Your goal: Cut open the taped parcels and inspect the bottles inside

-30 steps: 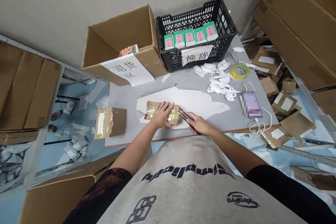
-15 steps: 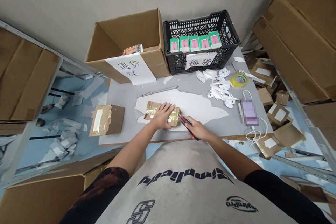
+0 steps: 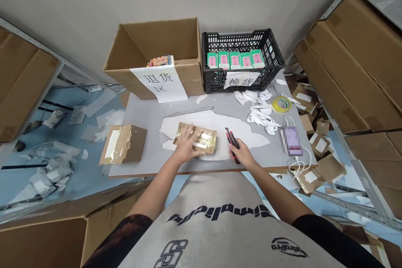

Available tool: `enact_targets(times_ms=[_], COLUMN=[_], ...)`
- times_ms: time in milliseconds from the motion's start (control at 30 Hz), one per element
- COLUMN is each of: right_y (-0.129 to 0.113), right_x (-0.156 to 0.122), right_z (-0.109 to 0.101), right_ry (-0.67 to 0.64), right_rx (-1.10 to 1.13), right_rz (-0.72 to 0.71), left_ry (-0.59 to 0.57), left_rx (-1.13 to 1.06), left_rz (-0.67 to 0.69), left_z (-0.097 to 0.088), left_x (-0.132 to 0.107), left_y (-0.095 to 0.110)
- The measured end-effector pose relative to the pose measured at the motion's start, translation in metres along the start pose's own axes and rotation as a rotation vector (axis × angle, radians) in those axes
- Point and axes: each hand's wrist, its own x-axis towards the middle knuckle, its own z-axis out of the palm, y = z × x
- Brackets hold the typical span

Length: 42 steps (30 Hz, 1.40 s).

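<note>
A small cardboard box (image 3: 205, 139) wrapped in shiny clear tape lies on a white, torn-edged patch of the table. My left hand (image 3: 187, 145) grips its left part, fingers across the top and thumb along the near side. To the right of the box, my right hand (image 3: 241, 153) holds a red and black utility knife (image 3: 233, 144). The knife's tip points away from me, and a gap separates it from the box. My palm hides part of the handle.
Another taped carton (image 3: 125, 144) sits at the table's left. Behind stand a large cardboard box (image 3: 163, 37) and a black crate (image 3: 243, 42) with several green-and-pink packages. Crumpled paper (image 3: 263, 113), a tape roll (image 3: 282, 104) and a phone (image 3: 292, 140) with cables lie right.
The knife has moved off the box's right end, to the right, and now points more straight away from me. My left hand has shifted slightly left on the box. The camera view has shifted.
</note>
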Motion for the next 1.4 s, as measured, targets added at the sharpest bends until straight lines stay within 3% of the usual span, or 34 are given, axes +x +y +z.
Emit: enact_targets(times_ms=[100,167,233,300,400,533,633,767,867,933,1000,1067,1167,1267,1400], right_y=[-0.01,-0.016,-0.017,-0.013,-0.01,-0.022,-0.031,-0.015,0.004,0.005,-0.007,-0.027,-0.063,-0.092,-0.11], right_x=[0.023,0.035,0.038,0.035,0.028,0.04,0.05,0.036,0.013,0.003,0.0,0.006,0.023,0.038,0.047], right_z=[0.032,0.053,0.067,0.069,0.057,0.041,0.047,0.072,0.081,0.073,0.056,0.036,0.017,0.018,0.03], right_ry=[0.105,0.121,0.117,0.078,0.039,0.254,0.222,0.195,0.086,0.1,0.136,0.064,-0.044,-0.108,-0.199], right_rx=[-0.007,-0.011,-0.033,-0.075,-0.148,-0.206,-0.206,-0.175,-0.098,-0.111,-0.245,-0.523,-1.052,-1.425,-1.635], right_rz=[-0.068,-0.079,-0.075,-0.076,-0.082,-0.132,-0.17,-0.117,-0.078,-0.086,-0.126,-0.202,-0.332,-0.331,-0.329], left_ry=[0.306,0.329,0.269,0.241,0.242,0.134,0.017,-0.059,-0.082,-0.033,0.066,0.122,0.051,0.014,0.032], left_rx=[-0.146,-0.315,-0.453,-0.506,-0.519,-0.583,-0.6,-0.602,-0.598,-0.524,-0.358,-0.172,-0.001,0.066,0.095], left_rz=[-0.42,-0.639,-0.696,-0.658,-0.599,-0.467,-0.312,-0.204,-0.165,-0.152,-0.156,-0.199,-0.268,-0.279,-0.236], left_z=[-0.002,0.0,0.004,0.007,0.009,0.008,0.008,0.013,0.015,0.015,0.014,0.015,0.022,0.031,0.033], left_x=[-0.02,-0.027,-0.03,-0.027,-0.016,0.014,0.047,0.095,0.113,0.106,0.086,0.058,0.022,0.01,0.011], left_y=[-0.032,-0.05,-0.062,-0.066,-0.07,-0.078,-0.077,-0.058,-0.035,-0.018,-0.002,0.014,0.034,0.044,0.045])
